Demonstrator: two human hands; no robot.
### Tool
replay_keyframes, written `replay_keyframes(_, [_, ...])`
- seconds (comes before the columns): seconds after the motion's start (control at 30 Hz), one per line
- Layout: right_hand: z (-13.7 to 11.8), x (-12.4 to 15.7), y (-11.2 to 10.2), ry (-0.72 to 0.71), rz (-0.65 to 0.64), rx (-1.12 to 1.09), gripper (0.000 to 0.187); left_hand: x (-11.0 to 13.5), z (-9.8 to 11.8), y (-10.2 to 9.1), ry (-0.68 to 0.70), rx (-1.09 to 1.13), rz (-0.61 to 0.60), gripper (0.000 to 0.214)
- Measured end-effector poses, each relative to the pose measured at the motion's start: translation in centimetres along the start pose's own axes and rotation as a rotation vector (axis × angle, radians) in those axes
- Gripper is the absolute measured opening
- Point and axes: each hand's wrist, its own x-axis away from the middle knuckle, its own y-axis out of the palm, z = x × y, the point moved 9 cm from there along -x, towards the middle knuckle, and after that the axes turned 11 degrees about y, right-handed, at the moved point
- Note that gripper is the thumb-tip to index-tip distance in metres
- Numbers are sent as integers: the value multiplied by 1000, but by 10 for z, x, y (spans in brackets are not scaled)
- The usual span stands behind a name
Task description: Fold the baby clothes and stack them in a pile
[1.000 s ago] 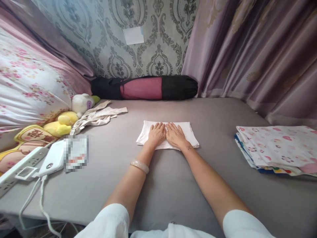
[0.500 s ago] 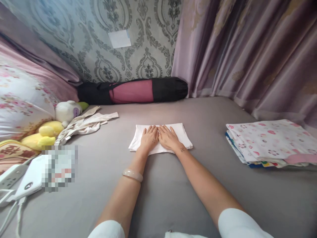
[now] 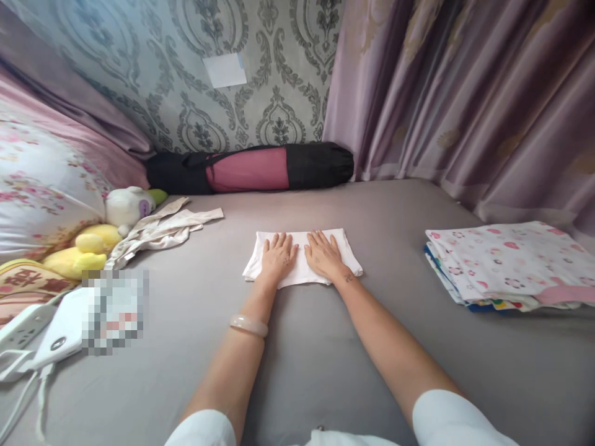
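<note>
A folded white cloth (image 3: 301, 272) lies flat on the grey bed sheet in front of me; whether it is a garment I cannot tell. My left hand (image 3: 279, 257) rests palm down on its left half, fingers stretched out and pointing away from me. On the right half lies my right hand (image 3: 324, 254), also flat with the fingers extended. A strip of white fabric shows between the two hands. Neither hand grips anything. A pale bangle (image 3: 249, 326) circles my left forearm.
Folded printed cloths (image 3: 506, 260) are stacked at the right. A crumpled cream garment (image 3: 162, 232) lies at the left beside plush toys (image 3: 77, 257). A white power bank (image 3: 65, 328) with cables and a power strip (image 3: 23, 328) sit near left. A long black-and-pink bag (image 3: 248, 168) lies along the wall.
My hands were side by side at the cloth's middle; they have slid apart, the left a little left and the right to the right. Both stay flat on the cloth.
</note>
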Motion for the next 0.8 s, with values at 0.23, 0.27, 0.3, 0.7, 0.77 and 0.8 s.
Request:
replay_keyframes(0.23, [15,-1,-3,88,-8,18,59,9,-21,-10,-123,-23,131,55])
replay_keyframes(0.27, [16,-1,-1,97,-16,21,60,9,-24,-8,-135,-24,121,56])
replay_keyframes(0.3, [18,-2,0,105,-24,23,60,9,-26,-6,-143,-22,102,57])
replay_keyframes(0.7, [26,-2,-6,159,37,74,62,18,-36,-16,-219,-53,169,59])
replay_keyframes(0.77, [30,-3,-4,179,30,78,62,19,-41,-15,-237,-54,153,59])
replay_keyframes(0.8, [31,-4,-2,182,19,76,63,19,-42,-13,-238,-54,136,59])
